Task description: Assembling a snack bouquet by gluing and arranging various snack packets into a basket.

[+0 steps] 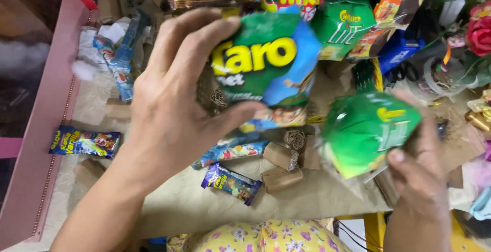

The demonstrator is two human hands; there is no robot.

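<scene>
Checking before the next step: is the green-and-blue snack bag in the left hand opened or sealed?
Looks sealed: the snack bag is puffed; no tear shows.

You look down on a tabletop [204, 201] covered with a pale beige cloth that wrinkles toward its near edge. Along your left runs a pink frame [48, 114] with a line of small beads down its inner border, and beyond it lies a dark, blurred area you cannot make out. At the near edge, below the cloth, you see yellow fabric with a flower print [266, 236], and to its right a yellow upright piece of furniture [376, 229]. In the upper right corner stand artificial flowers [478, 32], pink and red with green leaves. The light is bright and even, casting only soft shadows on the cloth.
</scene>
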